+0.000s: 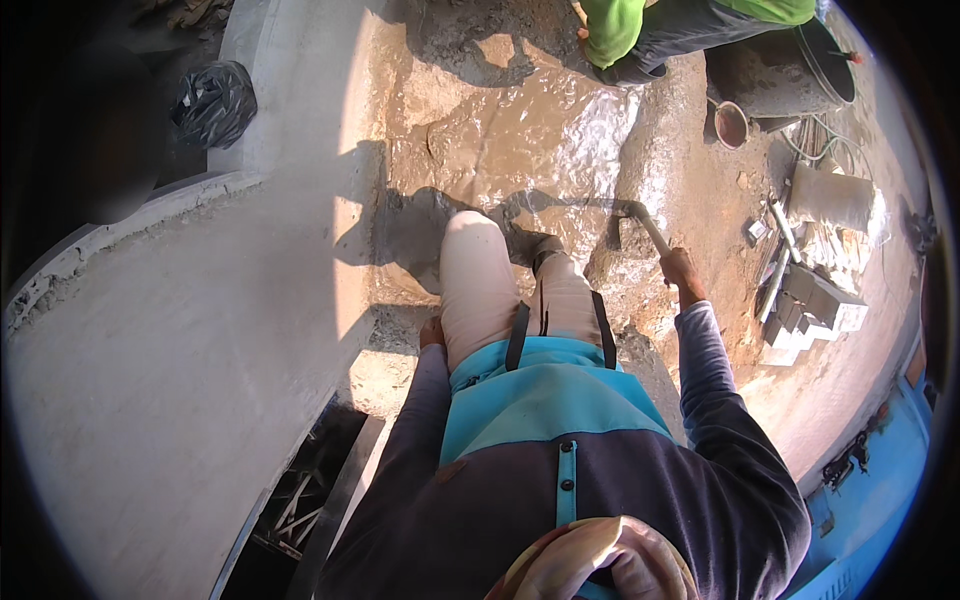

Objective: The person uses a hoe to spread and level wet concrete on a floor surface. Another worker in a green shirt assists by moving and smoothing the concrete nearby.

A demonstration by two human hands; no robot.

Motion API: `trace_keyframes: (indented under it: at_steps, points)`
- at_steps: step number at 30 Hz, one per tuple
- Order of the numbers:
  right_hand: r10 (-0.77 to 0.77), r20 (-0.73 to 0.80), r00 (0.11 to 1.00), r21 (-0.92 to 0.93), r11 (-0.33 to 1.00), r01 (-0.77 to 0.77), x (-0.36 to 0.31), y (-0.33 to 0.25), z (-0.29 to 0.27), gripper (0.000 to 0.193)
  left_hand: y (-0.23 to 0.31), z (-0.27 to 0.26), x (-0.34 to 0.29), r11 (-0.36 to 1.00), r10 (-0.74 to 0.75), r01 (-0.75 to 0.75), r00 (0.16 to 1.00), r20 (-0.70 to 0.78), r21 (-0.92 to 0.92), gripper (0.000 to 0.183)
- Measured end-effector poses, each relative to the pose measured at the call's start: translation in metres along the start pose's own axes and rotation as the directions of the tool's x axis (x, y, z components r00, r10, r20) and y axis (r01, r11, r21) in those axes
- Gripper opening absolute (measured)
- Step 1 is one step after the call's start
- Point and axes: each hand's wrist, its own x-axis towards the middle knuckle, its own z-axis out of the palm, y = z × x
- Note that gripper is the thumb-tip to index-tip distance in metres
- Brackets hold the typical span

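Note:
My right hand (pixel 681 272) is wrapped round the pale handle (pixel 652 230) of a tool, held out to the right of my knees. The handle slants up and left to a dark end by the wet mud or mortar (pixel 530 130); I cannot make out the tool's kind. Beside my left thigh is my left hand (pixel 432 333), low and close to the leg, its fingers mostly hidden. The wet, shiny mix spreads in front of my knees, partly under shadow.
A co-worker's green sleeve (pixel 612 30) and dark trousers are at the top. To the right stand a large dark bucket (pixel 780 75), a round scoop (pixel 731 125) and grey blocks (pixel 820 300). A black plastic bag (pixel 215 103) lies left, beyond a concrete ledge (pixel 170 330).

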Motion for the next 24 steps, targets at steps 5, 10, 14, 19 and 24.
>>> trace_keyframes:
  at_steps: [5, 10, 14, 19, 24]
  points:
    - [0.089, 0.404, 0.911, 0.482, 0.826, -0.294, -0.017, 0.031, 0.067, 0.021, 0.033, -0.025, -0.015, 0.790, -0.297, 0.328, 0.944, 0.144, -0.519, 0.033]
    - [0.151, 0.378, 0.914, 0.358, 0.886, -0.294, -0.049, -0.103, 0.099, 0.022, 0.025, -0.061, 0.070, 0.732, -0.201, 0.317, 0.946, 0.254, -0.603, 0.043]
    - [-0.180, 0.486, 0.855, 0.769, 0.552, -0.322, -0.052, -0.177, 0.094, 0.015, 0.083, -0.062, 0.144, 0.800, -0.042, 0.185, 0.966, 0.254, -0.571, 0.044]
    - [-0.382, 0.321, 0.867, 0.806, 0.591, -0.037, -0.002, -0.348, 0.123, 0.032, 0.129, -0.086, 0.188, 0.746, 0.086, 0.087, 0.971, 0.224, -0.660, 0.042]
    - [-0.497, -0.238, 0.835, 0.106, 0.841, 0.531, 0.108, -0.503, 0.215, 0.043, 0.057, -0.077, 0.193, 0.803, 0.033, 0.088, 0.981, 0.191, -0.590, 0.042]
